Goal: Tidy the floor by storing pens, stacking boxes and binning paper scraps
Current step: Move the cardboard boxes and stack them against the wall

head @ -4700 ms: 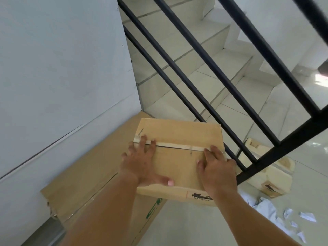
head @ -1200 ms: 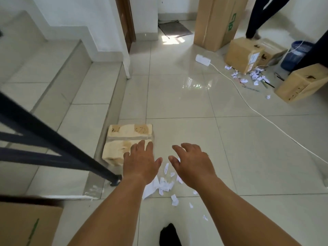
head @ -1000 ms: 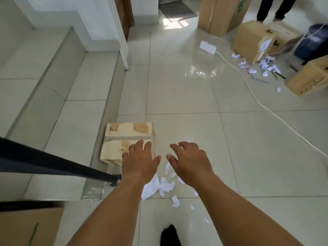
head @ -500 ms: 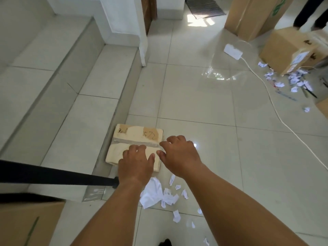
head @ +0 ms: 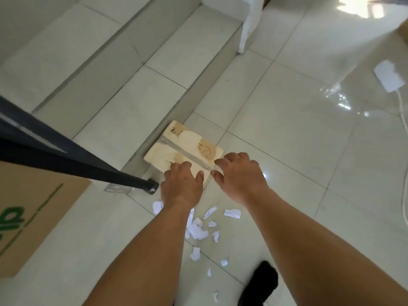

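Left hand lies spread over the near edge of the cardboard box. Right hand hovers at the box's right corner, fingers loose. Neither of the hands grips it.

The box sits mid-frame on the floor, against the bottom step. Stacking is the step in hand. The next move calls for clasping opposite sides and lifting. Paper scraps wait below.

A box lay against the step; scraps lay before it, a railing to its left.
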